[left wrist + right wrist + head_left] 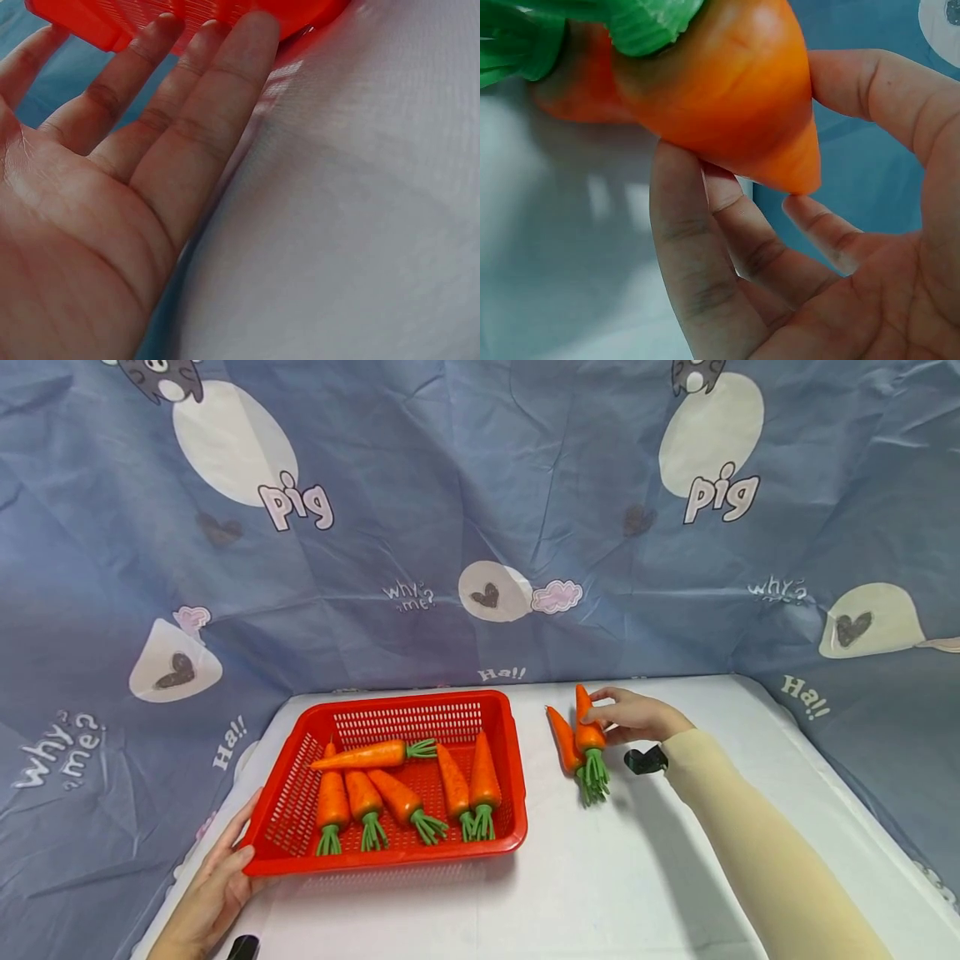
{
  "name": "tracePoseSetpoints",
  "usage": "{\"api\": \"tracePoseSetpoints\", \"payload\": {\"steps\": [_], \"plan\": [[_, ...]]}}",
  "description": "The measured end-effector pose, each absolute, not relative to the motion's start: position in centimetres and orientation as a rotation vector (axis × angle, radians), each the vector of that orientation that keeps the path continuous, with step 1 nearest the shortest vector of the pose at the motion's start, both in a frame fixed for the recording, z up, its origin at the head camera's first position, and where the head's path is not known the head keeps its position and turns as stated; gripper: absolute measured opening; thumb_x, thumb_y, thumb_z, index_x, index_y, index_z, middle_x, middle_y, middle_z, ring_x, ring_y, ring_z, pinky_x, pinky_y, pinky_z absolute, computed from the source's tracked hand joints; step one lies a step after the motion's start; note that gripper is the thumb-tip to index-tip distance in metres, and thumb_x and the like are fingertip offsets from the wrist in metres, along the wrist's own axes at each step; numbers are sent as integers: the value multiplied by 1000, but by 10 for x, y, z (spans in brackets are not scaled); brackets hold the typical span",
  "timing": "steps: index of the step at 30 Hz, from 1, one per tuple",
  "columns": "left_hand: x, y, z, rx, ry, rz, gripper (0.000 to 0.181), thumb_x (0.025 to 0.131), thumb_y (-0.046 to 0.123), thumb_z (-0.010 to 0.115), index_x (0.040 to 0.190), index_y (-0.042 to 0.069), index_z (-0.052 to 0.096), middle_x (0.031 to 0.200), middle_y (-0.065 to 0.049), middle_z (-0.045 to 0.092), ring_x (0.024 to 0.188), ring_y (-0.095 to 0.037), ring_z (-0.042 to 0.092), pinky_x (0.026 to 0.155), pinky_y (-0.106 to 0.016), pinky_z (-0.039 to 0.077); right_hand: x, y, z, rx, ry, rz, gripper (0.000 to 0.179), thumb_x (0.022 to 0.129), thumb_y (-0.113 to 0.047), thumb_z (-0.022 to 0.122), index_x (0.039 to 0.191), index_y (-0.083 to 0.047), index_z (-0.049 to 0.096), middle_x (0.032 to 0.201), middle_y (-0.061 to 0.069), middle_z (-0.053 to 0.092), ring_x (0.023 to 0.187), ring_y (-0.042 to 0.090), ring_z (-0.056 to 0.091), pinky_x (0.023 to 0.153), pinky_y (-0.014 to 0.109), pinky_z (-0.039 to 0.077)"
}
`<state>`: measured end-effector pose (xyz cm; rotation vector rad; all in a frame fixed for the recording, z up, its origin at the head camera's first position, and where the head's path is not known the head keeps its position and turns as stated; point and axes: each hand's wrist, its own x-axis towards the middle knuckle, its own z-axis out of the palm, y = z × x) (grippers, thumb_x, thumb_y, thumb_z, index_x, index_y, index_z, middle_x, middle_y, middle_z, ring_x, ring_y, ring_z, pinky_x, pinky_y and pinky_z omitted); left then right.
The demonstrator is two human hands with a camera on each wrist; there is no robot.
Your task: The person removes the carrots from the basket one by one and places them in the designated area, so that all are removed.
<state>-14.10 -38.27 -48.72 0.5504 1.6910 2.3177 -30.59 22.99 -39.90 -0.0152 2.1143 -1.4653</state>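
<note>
My left hand (213, 893) is at the front left corner of a red plastic basket (390, 863). Its fairly straight fingers (196, 127) touch the basket's wall from outside, and the thumb lies by the rim. Out to the right of the basket, my right hand (637, 714) pinches an orange carrot (588, 735) between thumb and fingers. Green stalks hang from its thick end, towards me. Close beside it on the left is a second carrot (562, 739), partly covered by the held one. The right wrist view shows fingertips against the carrot's side (735, 97).
Several carrots (483, 781) lie in the basket, one of them (367, 755) across others. A white cloth (570, 893) covers the table. Behind it hangs a blue printed sheet (405, 652), close to the table's back edge.
</note>
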Motion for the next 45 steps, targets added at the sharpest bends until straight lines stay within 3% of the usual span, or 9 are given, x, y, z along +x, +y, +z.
{"api": "tracePoseSetpoints", "payload": {"steps": [9,19,25,32,45], "plan": [[-138,-382,-486,414,1695,2313,65,107,5,24,162,34,7,146,21,50,126,-7,60,96,-33,55,-308,241,-392,-6,2152,-1452,78,96,-22,61,156,-3,15,126,20,48,91,16,62,83,28,58],[-139,-382,-484,377,1732,2301,64,107,8,25,162,35,7,146,23,48,125,-6,61,95,-34,56,-310,249,-403,43,2163,-1421,76,94,-20,63,156,-7,22,107,12,56,80,12,62,76,25,57],[-140,-381,-483,438,1753,2294,64,107,6,24,163,30,4,152,20,43,130,-6,57,97,-32,55,-307,247,-407,48,2189,-1373,75,95,-22,61,156,-3,22,114,14,53,84,14,58,77,25,57],[-137,-381,-483,391,1733,2297,64,107,7,26,162,35,7,144,21,51,124,-7,61,96,-33,55,-308,242,-416,72,2192,-1330,72,94,-23,60,154,-2,26,111,14,51,91,18,57,81,28,57],[-138,-379,-483,435,1762,2304,65,107,5,24,163,30,4,151,21,42,129,-4,57,97,-32,55,-309,238,-424,68,2178,-1316,73,95,-20,61,154,0,24,110,13,51,85,15,56,79,27,55]]}}
